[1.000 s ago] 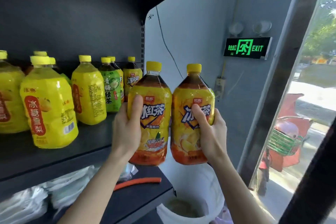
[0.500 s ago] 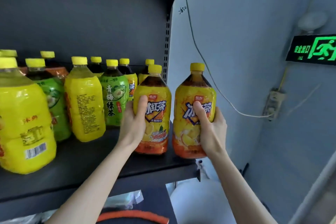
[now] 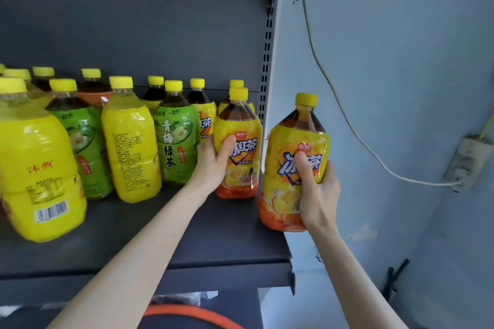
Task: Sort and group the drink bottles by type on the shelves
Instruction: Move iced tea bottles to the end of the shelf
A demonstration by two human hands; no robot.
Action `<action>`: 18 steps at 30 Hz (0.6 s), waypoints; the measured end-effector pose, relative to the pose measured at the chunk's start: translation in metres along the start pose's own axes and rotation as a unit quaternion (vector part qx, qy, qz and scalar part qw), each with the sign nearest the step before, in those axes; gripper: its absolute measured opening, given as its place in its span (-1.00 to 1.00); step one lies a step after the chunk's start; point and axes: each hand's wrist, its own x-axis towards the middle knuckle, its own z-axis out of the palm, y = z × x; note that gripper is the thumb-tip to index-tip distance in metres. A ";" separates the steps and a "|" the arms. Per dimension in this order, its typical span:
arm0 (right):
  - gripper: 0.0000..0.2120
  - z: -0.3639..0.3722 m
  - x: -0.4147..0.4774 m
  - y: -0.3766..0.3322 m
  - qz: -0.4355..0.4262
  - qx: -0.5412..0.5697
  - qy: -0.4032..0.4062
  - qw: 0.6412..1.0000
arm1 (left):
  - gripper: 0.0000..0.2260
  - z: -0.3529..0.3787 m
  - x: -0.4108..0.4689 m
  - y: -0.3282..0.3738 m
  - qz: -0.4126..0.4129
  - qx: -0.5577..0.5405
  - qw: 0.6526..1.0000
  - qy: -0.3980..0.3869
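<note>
My left hand (image 3: 213, 165) grips an iced black tea bottle (image 3: 242, 139) that stands on the dark shelf (image 3: 165, 224), at its right end, in front of two more iced tea bottles (image 3: 207, 112). My right hand (image 3: 316, 189) grips a second iced black tea bottle (image 3: 296, 141), held at the shelf's right edge, its base near the front corner. To the left stand green plum tea bottles (image 3: 175, 139) and yellow pear drink bottles (image 3: 131, 147). A large yellow pear bottle (image 3: 37, 160) is nearest at the far left.
The shelf's slotted upright (image 3: 267, 61) rises behind the right end. A white cable (image 3: 336, 93) runs down the blue wall to a socket box (image 3: 465, 165). Below the shelf lies an orange hose-like object (image 3: 192, 314) beside plastic wrapping.
My left hand has pushed its iced tea bottle deeper onto the shelf, next to the other iced teas. My right hand's bottle stays near the shelf's right edge. The camera has moved closer.
</note>
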 end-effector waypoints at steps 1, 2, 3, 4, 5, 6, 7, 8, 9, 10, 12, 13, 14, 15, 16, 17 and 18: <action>-0.57 0.000 0.001 0.001 0.001 -0.001 0.003 1.000 | -0.52 0.003 0.004 -0.002 -0.002 0.002 1.000 0.003; -0.56 0.000 0.002 0.002 0.000 -0.003 0.004 1.000 | -0.50 0.004 0.009 -0.004 -0.004 0.003 1.000 0.005; -0.57 -0.001 0.002 0.003 -0.001 -0.005 0.006 1.000 | -0.49 0.006 0.012 -0.004 -0.013 0.005 1.000 0.006; -0.57 0.000 0.003 0.004 -0.003 -0.006 0.007 1.000 | -0.48 0.007 0.015 -0.004 -0.022 0.009 1.000 0.008; -0.56 0.000 0.003 0.004 -0.005 -0.006 0.007 1.000 | -0.46 0.007 0.019 -0.005 -0.029 0.013 0.999 0.011; -0.54 0.000 0.003 0.004 -0.008 -0.008 0.006 1.000 | -0.43 0.008 0.021 -0.004 -0.030 0.015 0.999 0.008; -0.53 0.001 0.004 0.004 -0.011 -0.011 0.005 1.000 | -0.40 0.008 0.023 -0.004 -0.033 0.012 0.999 0.007; -0.54 0.001 0.003 0.004 -0.014 -0.011 0.004 1.000 | -0.39 0.008 0.026 -0.006 -0.036 0.009 0.999 0.005; -0.56 0.002 0.004 0.003 -0.016 -0.010 0.003 1.000 | -0.39 0.008 0.027 -0.006 -0.037 0.008 0.999 0.003; -0.59 0.003 0.004 0.003 -0.019 -0.010 0.002 1.000 | -0.41 0.007 0.029 -0.006 -0.041 0.006 0.999 0.000; -0.64 0.005 0.005 0.003 -0.022 -0.017 -0.001 1.000 | -0.46 0.004 0.032 -0.006 -0.044 0.000 0.999 -0.010; -0.65 0.006 0.005 0.004 -0.025 -0.021 -0.004 0.999 | -0.49 0.003 0.033 -0.005 -0.042 -0.004 0.999 -0.014; -0.66 0.007 0.006 0.004 -0.028 -0.025 -0.005 0.999 | -0.50 0.002 0.034 -0.005 -0.039 -0.007 0.999 -0.018; -0.67 0.007 0.006 0.005 -0.030 -0.029 -0.006 0.999 | -0.51 0.002 0.034 -0.005 -0.035 -0.010 0.999 -0.021; -0.68 0.007 0.007 0.006 -0.031 -0.031 -0.005 0.999 | -0.52 0.001 0.034 -0.004 -0.034 -0.012 0.999 -0.024; -0.68 0.008 0.006 0.006 -0.032 -0.030 -0.007 0.999 | -0.52 0.001 0.034 -0.004 -0.035 -0.013 0.999 -0.024; -0.69 0.008 0.006 0.006 -0.033 -0.027 -0.009 0.999 | -0.52 0.000 0.034 -0.005 -0.035 -0.012 0.999 -0.026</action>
